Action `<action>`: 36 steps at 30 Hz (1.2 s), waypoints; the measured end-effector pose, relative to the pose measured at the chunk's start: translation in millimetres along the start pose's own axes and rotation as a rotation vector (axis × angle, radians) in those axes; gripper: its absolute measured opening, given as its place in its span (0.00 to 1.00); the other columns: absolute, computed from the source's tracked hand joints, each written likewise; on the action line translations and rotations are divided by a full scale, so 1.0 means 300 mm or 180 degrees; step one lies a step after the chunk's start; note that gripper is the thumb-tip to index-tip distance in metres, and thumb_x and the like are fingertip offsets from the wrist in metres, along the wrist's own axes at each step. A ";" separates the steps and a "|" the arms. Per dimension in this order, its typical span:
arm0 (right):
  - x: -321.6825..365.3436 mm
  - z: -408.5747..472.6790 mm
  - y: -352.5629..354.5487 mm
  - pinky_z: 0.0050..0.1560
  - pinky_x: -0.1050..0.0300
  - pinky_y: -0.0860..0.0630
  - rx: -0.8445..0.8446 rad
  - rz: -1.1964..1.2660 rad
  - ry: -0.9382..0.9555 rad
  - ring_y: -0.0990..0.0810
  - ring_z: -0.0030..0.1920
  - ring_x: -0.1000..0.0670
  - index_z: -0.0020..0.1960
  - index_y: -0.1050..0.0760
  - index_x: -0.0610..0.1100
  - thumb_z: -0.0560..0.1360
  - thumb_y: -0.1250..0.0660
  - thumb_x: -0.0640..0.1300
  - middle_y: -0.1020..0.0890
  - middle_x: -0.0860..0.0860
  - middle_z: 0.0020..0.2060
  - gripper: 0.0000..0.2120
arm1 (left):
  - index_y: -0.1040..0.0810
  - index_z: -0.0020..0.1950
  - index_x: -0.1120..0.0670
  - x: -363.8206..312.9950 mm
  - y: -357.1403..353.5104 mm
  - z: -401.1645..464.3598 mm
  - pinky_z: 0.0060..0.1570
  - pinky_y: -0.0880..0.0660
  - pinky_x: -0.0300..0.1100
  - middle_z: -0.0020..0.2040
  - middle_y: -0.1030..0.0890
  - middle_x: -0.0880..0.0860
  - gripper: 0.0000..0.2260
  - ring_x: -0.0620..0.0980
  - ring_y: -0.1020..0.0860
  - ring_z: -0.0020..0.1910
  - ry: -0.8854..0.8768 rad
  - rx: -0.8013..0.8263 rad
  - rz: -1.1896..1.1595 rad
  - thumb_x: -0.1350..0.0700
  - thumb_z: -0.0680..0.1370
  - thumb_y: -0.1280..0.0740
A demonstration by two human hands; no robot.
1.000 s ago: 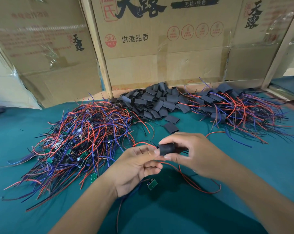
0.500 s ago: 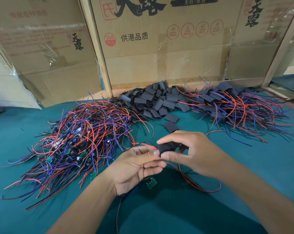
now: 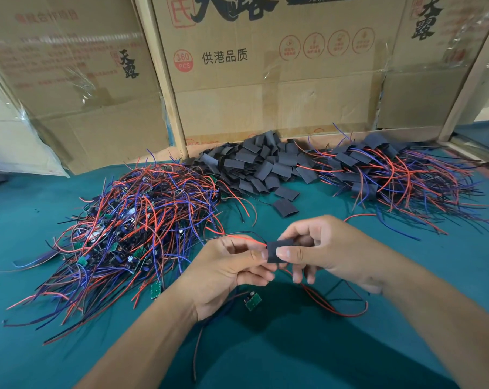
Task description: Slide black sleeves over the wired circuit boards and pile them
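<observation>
My right hand (image 3: 322, 245) pinches a flat black sleeve (image 3: 274, 251) between thumb and forefinger, just above the table. My left hand (image 3: 229, 273) pinches the red and black wires (image 3: 246, 239) that run into the sleeve's left end. The board inside the sleeve is hidden. A bare green circuit board (image 3: 252, 301) lies on the cloth under my hands. A pile of unsleeved wired boards (image 3: 131, 220) lies at the left, a heap of loose black sleeves (image 3: 263, 164) in the middle back, and a pile of sleeved boards (image 3: 392, 175) at the right.
The table has a teal cloth (image 3: 350, 346). Cardboard boxes (image 3: 265, 80) and wooden posts (image 3: 165, 80) wall off the back edge. Two loose sleeves (image 3: 285, 207) lie in front of the heap. A red wire loop (image 3: 344, 311) trails below my right hand.
The sleeve has flattened between my right fingers and now sits further along the wires. Both hands have stayed nearly in place above the cloth.
</observation>
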State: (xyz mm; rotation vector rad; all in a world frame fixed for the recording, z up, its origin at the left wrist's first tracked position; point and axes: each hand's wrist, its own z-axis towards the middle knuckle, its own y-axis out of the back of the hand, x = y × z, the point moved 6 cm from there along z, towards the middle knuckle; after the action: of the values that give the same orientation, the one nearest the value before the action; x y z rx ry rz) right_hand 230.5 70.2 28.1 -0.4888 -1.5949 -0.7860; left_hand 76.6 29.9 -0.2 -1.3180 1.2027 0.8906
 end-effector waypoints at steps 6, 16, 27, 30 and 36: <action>-0.007 0.000 -0.007 0.32 0.60 0.23 -0.0222 0.0220 -0.0161 0.18 0.33 0.48 0.50 0.22 0.35 0.76 0.29 0.39 0.16 0.42 0.38 0.07 | 0.15 0.40 0.56 -0.007 0.002 -0.003 0.34 0.21 0.41 0.39 0.17 0.63 0.01 0.54 0.18 0.33 -0.0177 -0.0073 0.0087 0.60 0.70 0.25; 0.041 -0.009 -0.014 0.34 0.57 0.24 -0.0306 -0.0162 0.0299 0.19 0.38 0.40 0.55 0.22 0.41 0.78 0.32 0.37 0.16 0.41 0.42 0.07 | 0.18 0.42 0.54 -0.028 -0.012 -0.004 0.32 0.23 0.43 0.37 0.21 0.56 0.07 0.51 0.23 0.33 -0.0512 -0.0102 0.0213 0.52 0.72 0.23; 0.011 -0.007 0.022 0.24 0.67 0.35 -0.0448 -0.0127 -0.0161 0.28 0.26 0.52 0.44 0.23 0.39 0.79 0.34 0.38 0.18 0.47 0.32 0.06 | 0.15 0.40 0.56 -0.013 0.000 0.013 0.30 0.24 0.42 0.36 0.20 0.57 0.05 0.51 0.24 0.31 -0.0591 -0.0171 0.0118 0.55 0.73 0.27; 0.020 -0.007 0.021 0.25 0.64 0.32 -0.0398 -0.0353 -0.0056 0.25 0.29 0.51 0.44 0.22 0.42 0.79 0.33 0.43 0.16 0.48 0.35 0.06 | 0.16 0.39 0.58 -0.009 0.002 0.016 0.29 0.25 0.40 0.34 0.19 0.57 0.05 0.49 0.24 0.28 -0.0687 -0.0219 0.0118 0.56 0.71 0.25; 0.025 -0.003 0.015 0.27 0.60 0.28 -0.0364 -0.0399 0.0179 0.19 0.34 0.50 0.47 0.20 0.41 0.75 0.29 0.50 0.16 0.48 0.37 0.11 | 0.21 0.51 0.61 -0.009 0.001 0.018 0.32 0.24 0.41 0.36 0.18 0.60 0.13 0.51 0.23 0.29 -0.0814 -0.0040 0.0258 0.56 0.72 0.24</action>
State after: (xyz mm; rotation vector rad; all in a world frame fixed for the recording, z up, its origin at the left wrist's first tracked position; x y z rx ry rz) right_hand 232.8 71.8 36.4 -0.4477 -1.5455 -0.9817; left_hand 76.4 35.7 1.7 -1.1326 1.0567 1.0913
